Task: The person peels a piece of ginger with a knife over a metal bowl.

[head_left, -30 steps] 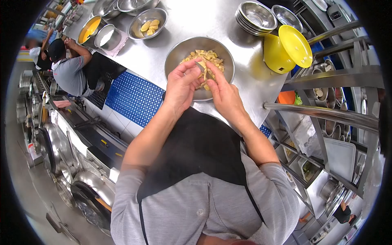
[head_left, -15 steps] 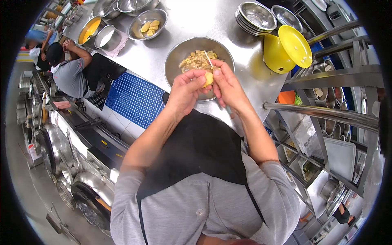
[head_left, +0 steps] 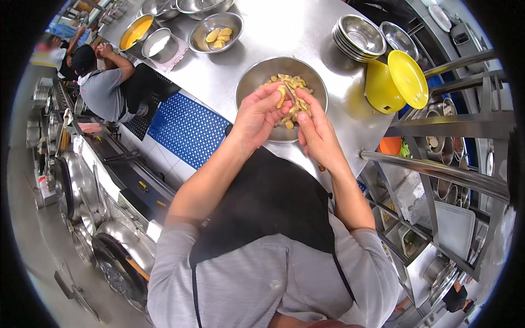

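Note:
Over a large steel bowl, my left hand pinches a yellow piece of what looks like ginger between thumb and fingers. My right hand is closed around a small knife; its thin blade points up beside the ginger, and a brown handle end shows below the palm. Whether the blade touches the piece is hard to see. Many brownish-yellow pieces lie in the bowl beneath both hands, which partly hide them.
A smaller steel bowl holds several peeled yellow pieces. Pots with orange and white contents stand to its left. Stacked steel bowls and a yellow container are at right, near a metal rail. A co-worker is at far left.
The view has shifted, so the table things appear farther right and lower. My left hand has tilted the ginger upright, and the knife blade has turned in my right hand.

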The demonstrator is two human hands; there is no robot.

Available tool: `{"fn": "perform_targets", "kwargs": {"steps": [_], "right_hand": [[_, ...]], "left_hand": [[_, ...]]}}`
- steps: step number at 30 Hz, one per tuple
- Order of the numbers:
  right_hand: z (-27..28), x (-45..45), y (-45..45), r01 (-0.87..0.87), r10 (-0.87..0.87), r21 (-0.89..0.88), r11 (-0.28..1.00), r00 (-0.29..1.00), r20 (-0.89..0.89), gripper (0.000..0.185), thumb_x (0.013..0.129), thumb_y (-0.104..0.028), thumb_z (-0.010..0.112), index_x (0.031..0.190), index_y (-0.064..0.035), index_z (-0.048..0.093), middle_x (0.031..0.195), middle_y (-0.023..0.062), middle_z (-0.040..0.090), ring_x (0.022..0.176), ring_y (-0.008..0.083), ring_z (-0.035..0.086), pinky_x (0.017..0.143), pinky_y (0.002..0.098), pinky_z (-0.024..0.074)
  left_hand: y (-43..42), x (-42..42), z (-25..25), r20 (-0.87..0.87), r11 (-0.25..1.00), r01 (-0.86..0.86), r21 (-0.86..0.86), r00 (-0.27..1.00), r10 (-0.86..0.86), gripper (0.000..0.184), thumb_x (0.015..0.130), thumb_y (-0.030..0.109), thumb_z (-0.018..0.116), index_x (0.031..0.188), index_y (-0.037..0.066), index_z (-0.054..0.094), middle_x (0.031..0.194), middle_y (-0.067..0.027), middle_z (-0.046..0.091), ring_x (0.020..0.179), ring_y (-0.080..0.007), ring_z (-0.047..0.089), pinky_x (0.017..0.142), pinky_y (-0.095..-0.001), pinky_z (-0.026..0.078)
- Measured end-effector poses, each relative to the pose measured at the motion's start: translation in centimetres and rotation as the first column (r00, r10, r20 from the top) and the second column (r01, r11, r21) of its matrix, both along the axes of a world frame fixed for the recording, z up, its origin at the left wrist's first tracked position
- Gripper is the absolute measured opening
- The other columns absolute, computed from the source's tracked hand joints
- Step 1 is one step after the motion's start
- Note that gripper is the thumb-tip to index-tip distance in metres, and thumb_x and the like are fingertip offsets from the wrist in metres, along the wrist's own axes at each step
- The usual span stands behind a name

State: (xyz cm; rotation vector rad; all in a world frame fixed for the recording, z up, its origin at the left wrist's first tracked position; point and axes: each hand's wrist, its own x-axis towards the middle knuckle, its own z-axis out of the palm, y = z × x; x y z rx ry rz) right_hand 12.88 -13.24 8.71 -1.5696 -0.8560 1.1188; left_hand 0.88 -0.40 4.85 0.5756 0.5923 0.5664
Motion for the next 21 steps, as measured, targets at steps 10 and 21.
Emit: {"fn": "perform_targets", "kwargs": {"steps": [10, 21], "right_hand": [[-0.7, 0.4, -0.9, 0.008, -0.011, -0.097, 0.995, 0.999, -0.033, 0.047, 0.106, -0.026, 0.045, 0.151, -0.0154, 0.040, 0.067, -0.0005, 0.048, 0.056, 0.0075, 0.046, 0.050, 0.0255, 0.0417], [-2.2, 2.2, -1.0, -0.109, 0.101, -0.248, 0.963, 0.994, -0.042, 0.055, 0.106, -0.029, 0.046, 0.159, -0.0297, 0.030, 0.067, -0.0011, 0.049, 0.057, 0.0068, 0.048, 0.053, 0.0250, 0.0455]], "left_hand": [[14.7, 1.2, -0.9, -0.089, 0.890, -0.322, 0.322, 0.926, 0.368, 0.025, 0.104, 0.019, 0.053, 0.117, -0.001, 0.060, 0.087, -0.0056, 0.065, 0.069, -0.0122, 0.061, 0.062, -0.0243, 0.053], [12.1, 1.3, -0.4, -0.330, 0.710, 0.039, 0.703, 0.902, 0.277, 0.033, 0.093, 0.011, 0.066, 0.123, -0.002, 0.064, 0.102, -0.0085, 0.070, 0.086, -0.0125, 0.065, 0.072, -0.0261, 0.053]]}}
